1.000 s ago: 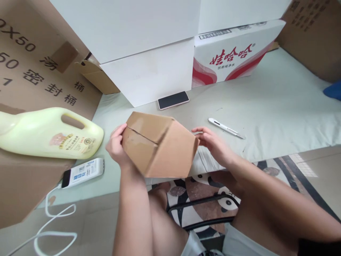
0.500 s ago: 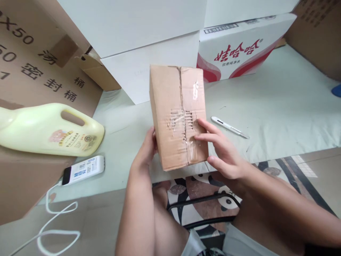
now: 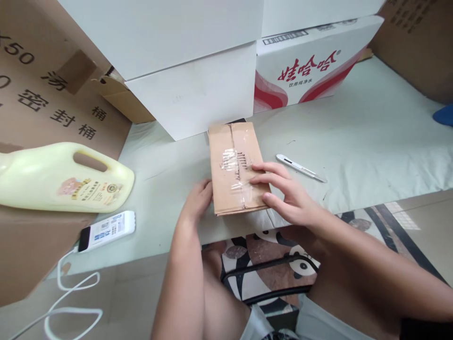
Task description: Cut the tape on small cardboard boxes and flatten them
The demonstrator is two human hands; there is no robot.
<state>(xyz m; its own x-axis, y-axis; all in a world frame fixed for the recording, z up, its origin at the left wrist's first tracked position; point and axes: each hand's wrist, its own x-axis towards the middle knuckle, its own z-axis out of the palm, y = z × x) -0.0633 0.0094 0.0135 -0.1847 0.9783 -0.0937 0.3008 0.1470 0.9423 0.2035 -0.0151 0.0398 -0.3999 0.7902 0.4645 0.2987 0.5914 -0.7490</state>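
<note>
1. The small cardboard box (image 3: 222,184) is the landmark here: it lies between the two hands, over the pale green cloth (image 3: 364,137); whether its underside touches the cloth, I cannot tell.
2. Its long axis runs away from the person, the far end leaning slightly left, with a taped seam along the top face.
3. The right hand (image 3: 295,196) is at the box's right side, fingers spread apart; two fingertips rest on the top face, so the box lies to their left, and the thumb is by the near right corner.
4. The left hand (image 3: 198,200) is at the box's left edge, fingers bent and partly hidden, so the box lies to their right. Whether they grip it, I cannot tell.
5. Both hands are close to the box, but the right reaches farther over its top.
6. Right of the box, beyond the right fingertips, lies a white utility knife (image 3: 300,168); well left of the box is a yellow bottle (image 3: 53,177).
</note>
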